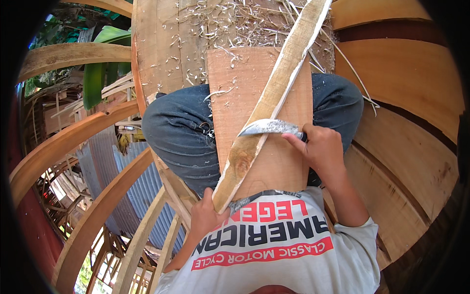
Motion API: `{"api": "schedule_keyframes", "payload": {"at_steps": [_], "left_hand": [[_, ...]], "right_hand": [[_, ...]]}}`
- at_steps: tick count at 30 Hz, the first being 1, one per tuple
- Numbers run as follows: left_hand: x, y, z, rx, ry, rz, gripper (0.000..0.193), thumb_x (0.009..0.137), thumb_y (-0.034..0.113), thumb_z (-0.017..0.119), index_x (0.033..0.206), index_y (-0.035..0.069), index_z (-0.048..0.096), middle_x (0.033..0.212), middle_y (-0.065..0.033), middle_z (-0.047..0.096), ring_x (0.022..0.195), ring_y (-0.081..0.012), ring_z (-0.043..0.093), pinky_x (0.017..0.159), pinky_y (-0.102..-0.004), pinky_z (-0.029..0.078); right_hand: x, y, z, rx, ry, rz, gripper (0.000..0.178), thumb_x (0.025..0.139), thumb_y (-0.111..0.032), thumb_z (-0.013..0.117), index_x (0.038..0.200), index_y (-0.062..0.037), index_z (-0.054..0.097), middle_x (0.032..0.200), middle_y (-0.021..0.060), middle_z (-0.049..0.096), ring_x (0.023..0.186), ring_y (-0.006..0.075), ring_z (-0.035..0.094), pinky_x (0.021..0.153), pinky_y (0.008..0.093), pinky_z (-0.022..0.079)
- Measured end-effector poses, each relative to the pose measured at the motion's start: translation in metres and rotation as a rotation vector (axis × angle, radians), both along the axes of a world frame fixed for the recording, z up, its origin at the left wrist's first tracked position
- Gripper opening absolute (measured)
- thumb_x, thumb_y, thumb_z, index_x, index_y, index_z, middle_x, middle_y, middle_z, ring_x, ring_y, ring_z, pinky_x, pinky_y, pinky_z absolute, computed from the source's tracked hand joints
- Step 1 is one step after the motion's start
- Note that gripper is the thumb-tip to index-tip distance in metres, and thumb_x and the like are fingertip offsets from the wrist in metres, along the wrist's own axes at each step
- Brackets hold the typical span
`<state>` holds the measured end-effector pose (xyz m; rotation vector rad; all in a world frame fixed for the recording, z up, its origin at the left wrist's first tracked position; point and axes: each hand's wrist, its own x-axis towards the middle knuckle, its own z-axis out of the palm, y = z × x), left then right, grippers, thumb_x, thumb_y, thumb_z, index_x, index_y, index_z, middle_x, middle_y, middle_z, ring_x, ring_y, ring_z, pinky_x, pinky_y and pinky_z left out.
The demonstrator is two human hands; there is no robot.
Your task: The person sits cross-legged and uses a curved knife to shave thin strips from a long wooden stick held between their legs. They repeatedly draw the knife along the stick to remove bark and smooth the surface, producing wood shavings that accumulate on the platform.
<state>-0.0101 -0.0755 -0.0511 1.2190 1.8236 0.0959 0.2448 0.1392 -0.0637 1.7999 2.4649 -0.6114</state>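
Note:
A long strip of wood (274,93) with pale edges runs slantwise from my waist up past the top of the head view. My left hand (207,213) is closed around its near end. In my right hand (320,149) is a knife (271,127) with a curved, speckled blade, the dark handle mostly hidden by the fingers. The blade lies across the strip, its tip toward the left, above a dark knot in the wood. Beneath the strip a flat reddish board (240,103) rests over my lap, between my bent knees.
Thin curled shavings (220,24) litter the plank floor (161,49) ahead. Curved wooden ribs (73,127) with gaps between them rise on the left; corrugated metal sheets (142,171) show beyond. Wide curved planks (401,83) close in the right side.

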Motion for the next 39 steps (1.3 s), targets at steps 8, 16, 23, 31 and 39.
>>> {"api": "schedule_keyframes", "payload": {"at_steps": [8,16,23,31,39], "left_hand": [[-0.004,0.0,-0.009,0.022,-0.095,0.02,0.053,0.065,0.024,0.08,0.099,0.003,0.046,0.071,-0.0227,0.064,0.07,-0.0413,0.066,0.059,-0.0451,0.052],[-0.006,-0.001,-0.015,-0.025,-0.124,0.041,0.054,0.066,0.025,0.08,0.1,0.004,0.045,0.074,-0.0242,0.065,0.073,-0.0424,0.067,0.061,-0.0468,0.052],[-0.008,0.001,-0.014,-0.078,-0.197,0.1,0.054,0.067,0.024,0.079,0.103,0.004,0.044,0.076,-0.0245,0.065,0.076,-0.0449,0.065,0.064,-0.0492,0.052],[-0.006,0.005,-0.019,-0.059,-0.206,0.105,0.054,0.067,0.023,0.08,0.104,0.005,0.044,0.077,-0.0243,0.065,0.076,-0.0438,0.066,0.063,-0.0482,0.052],[-0.004,0.003,-0.029,0.029,-0.216,0.106,0.056,0.067,0.022,0.08,0.107,0.005,0.045,0.075,-0.0234,0.065,0.073,-0.0427,0.066,0.061,-0.0469,0.053]], "right_hand": [[-0.005,0.023,-0.003,0.122,-0.009,-0.003,0.066,0.077,-0.066,0.066,0.06,-0.003,0.062,0.052,0.0133,0.058,0.048,0.0297,0.061,0.046,0.0376,0.047],[0.012,0.072,0.003,0.177,-0.127,-0.198,0.072,0.084,-0.066,0.058,0.06,0.0015,0.06,0.057,0.0226,0.056,0.055,0.0389,0.06,0.051,0.0434,0.047],[-0.014,-0.008,0.016,-0.028,0.055,0.055,0.06,0.076,-0.06,0.071,0.058,-0.0033,0.061,0.05,0.0126,0.056,0.044,0.0269,0.058,0.043,0.0346,0.045],[-0.019,0.011,0.008,0.108,-0.017,0.111,0.064,0.073,-0.065,0.071,0.054,-0.0054,0.057,0.047,0.0095,0.052,0.041,0.0255,0.055,0.04,0.0335,0.041],[-0.018,0.036,0.0,0.227,-0.074,0.119,0.067,0.073,-0.068,0.068,0.055,-0.0043,0.057,0.047,0.0101,0.053,0.041,0.0259,0.055,0.042,0.0341,0.042]]}}
